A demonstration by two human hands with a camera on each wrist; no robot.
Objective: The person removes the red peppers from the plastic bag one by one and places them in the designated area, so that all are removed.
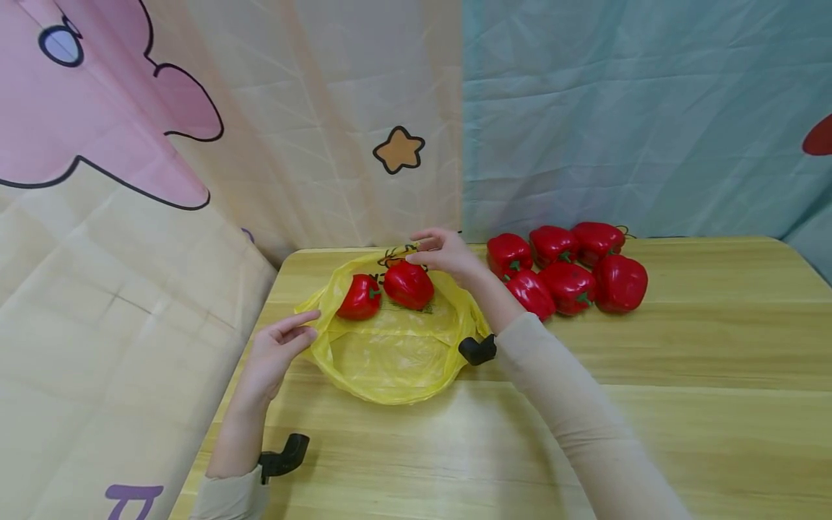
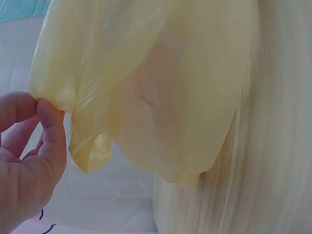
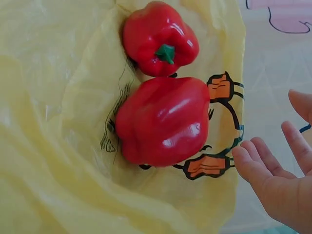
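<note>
A yellow plastic bag (image 1: 390, 361) lies on the table with its mouth spread wide. Two red bell peppers are inside it: one (image 1: 360, 297) on the left with a green stem, another (image 1: 408, 284) beside it nearer the back. My left hand (image 1: 273, 357) pinches the bag's left rim between thumb and finger; the left wrist view shows the yellow film (image 2: 170, 97) hanging from that pinch. Over the bag's far right rim, my right hand (image 1: 445, 254) is held with fingers apart and nothing in them, close to the right-hand pepper (image 3: 163, 122).
Several more red bell peppers (image 1: 568, 287) sit in a cluster at the back right of the wooden table (image 1: 650, 433). A patterned curtain (image 1: 325, 108) hangs directly behind the table and along its left side. Each wrist wears a black camera mount (image 1: 284, 456).
</note>
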